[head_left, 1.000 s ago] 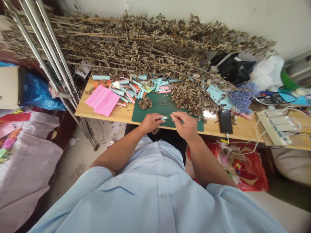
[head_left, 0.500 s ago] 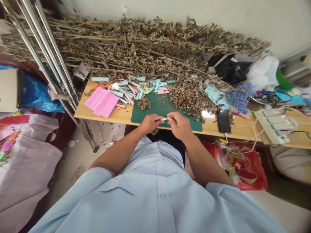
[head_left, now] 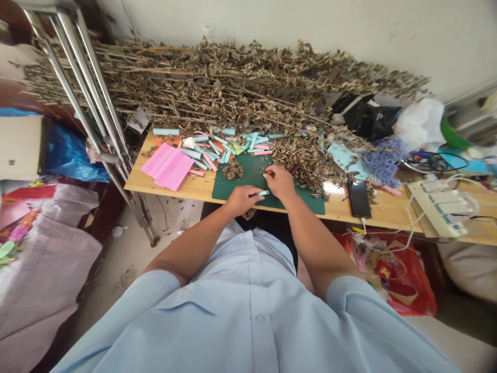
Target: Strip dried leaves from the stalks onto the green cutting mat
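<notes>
Between the fingers of my left hand [head_left: 241, 201] is a small light-blue paper tube [head_left: 263, 193], its open end toward the right. My right hand [head_left: 280, 181] is above the green mat [head_left: 221, 190], thumb and forefinger pinched at a small crumb of dried leaf [head_left: 263, 170]. The fingertips partly hide that crumb. Left of it on the mat is a rounded clump of crushed dried leaf [head_left: 233, 170]. To the right spreads a heap of loose dried leaves [head_left: 301, 160].
Blue and pink paper tubes [head_left: 212, 150] lie behind the mat, pink paper sheets [head_left: 167, 167] to its left. Long dried stalks [head_left: 233, 77] line the wall. A phone [head_left: 359, 198] and a power strip [head_left: 437, 207] sit right. Metal crutches [head_left: 101, 124] stand left.
My right hand has let go of the blue tube and moved up and forward to the small leaf crumb on the mat. My left hand still holds the tube.
</notes>
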Tool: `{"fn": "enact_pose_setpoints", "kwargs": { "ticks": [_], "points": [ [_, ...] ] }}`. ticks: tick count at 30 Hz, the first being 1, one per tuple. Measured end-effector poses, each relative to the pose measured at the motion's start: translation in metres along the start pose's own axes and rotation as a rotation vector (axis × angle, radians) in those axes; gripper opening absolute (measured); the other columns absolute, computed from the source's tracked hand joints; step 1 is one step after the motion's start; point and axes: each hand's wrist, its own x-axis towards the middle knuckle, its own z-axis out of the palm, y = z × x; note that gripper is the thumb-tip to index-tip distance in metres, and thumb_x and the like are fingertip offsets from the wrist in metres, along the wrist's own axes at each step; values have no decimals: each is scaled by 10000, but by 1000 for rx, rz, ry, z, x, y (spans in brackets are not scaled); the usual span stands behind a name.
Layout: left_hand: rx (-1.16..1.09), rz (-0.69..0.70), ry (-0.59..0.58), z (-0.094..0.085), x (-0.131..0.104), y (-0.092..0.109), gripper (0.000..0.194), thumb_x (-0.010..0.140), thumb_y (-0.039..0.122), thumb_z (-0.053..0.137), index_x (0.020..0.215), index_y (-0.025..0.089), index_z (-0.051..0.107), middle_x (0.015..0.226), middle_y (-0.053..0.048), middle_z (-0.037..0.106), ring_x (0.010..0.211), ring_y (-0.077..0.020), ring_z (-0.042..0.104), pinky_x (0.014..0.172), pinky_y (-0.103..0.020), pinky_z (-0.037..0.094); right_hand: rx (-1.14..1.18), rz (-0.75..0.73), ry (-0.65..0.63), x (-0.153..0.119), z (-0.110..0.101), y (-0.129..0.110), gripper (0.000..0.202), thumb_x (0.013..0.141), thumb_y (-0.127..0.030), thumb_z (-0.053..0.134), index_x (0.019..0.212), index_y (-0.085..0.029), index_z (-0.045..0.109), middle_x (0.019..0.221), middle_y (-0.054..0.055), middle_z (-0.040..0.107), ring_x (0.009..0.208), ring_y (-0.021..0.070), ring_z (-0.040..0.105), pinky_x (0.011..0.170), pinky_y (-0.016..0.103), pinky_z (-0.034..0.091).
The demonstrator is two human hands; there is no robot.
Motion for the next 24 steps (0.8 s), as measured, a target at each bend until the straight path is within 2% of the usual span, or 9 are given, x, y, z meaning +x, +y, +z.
{"fn": "enact_pose_setpoints", "kwargs": {
  "ticks": [6,11,16,20,24],
  "points": [
    [-27,-3,21,1,0,-1,169,851,252,723,994,182,779,863,-29,724,788,-127,648,747,-231,471,-55,1,-69,12,4,-1,115,794,-180,594,873,-212,671,904,60,695,861,231,622,852,397,507],
    [-22,-30,23,0,0,2,186,853,285,718,997,185,780,859,-34,724,784,-136,647,748,-241,477,37,17,-49,9,-1,1,98,808,-227,585,848,-208,672,899,62,696,870,234,635,861,421,517],
    [-29,-38,24,0,-1,2,187,850,287,720,993,184,783,844,-32,721,761,-133,640,728,-240,473,453,239,-20,-22,-28,-14,167,802,-353,659,873,-203,684,658,-7,648,589,181,632,584,331,549],
    [-38,-22,5,-1,-1,1,205,866,296,707,1021,184,778,853,-35,717,770,-132,637,730,-239,467,530,210,-36,-55,-51,-35,175,805,-359,707,896,-209,707,655,-16,650,576,157,632,587,306,554],
    [-44,7,-12,-2,-1,1,205,882,302,691,1035,196,776,854,-32,715,781,-131,637,736,-239,463,465,87,-5,-73,-57,-48,135,860,-344,671,905,-223,710,835,20,700,647,154,646,627,310,551]
  ]
}}
